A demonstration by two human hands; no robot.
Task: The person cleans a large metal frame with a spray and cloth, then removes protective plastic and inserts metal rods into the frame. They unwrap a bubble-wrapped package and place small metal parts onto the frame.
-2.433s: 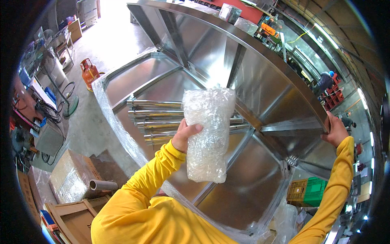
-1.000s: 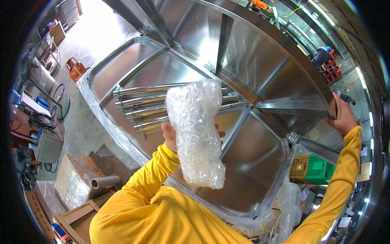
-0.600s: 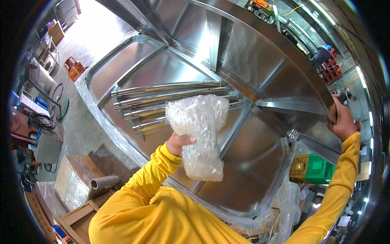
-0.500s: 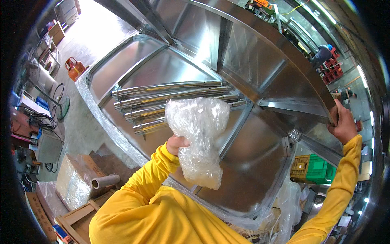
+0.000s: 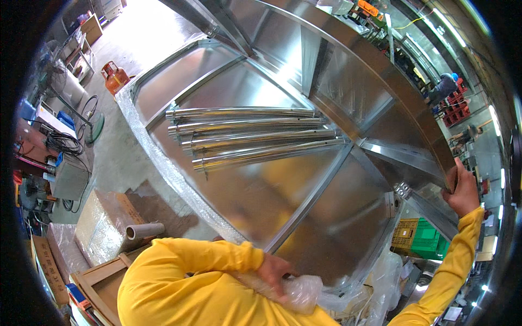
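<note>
My left hand (image 5: pixel 274 271) is drawn in against my yellow-sleeved body and grips a crumpled wad of clear bubble wrap (image 5: pixel 302 292). Out to the right, my right hand (image 5: pixel 465 190) grasps the rim of a large shiny sheet-metal structure (image 5: pixel 375 108) divided by ribs into panels. Several polished metal tubes (image 5: pixel 255 136) lie side by side inside the structure, ahead of my left hand.
Bubble wrap (image 5: pixel 163 163) lines the structure's left edge. An orange gas cylinder (image 5: pixel 113 77) stands far left. A cardboard box (image 5: pixel 103 223) and a wrap roll (image 5: pixel 144 231) sit lower left. Green and yellow crates (image 5: pixel 421 239) are lower right. Another person (image 5: pixel 443 87) stands far right.
My left hand has pulled the bubble wrap down from in front of the tubes to against my body. The tubes now show in full. My right hand stays on the rim.
</note>
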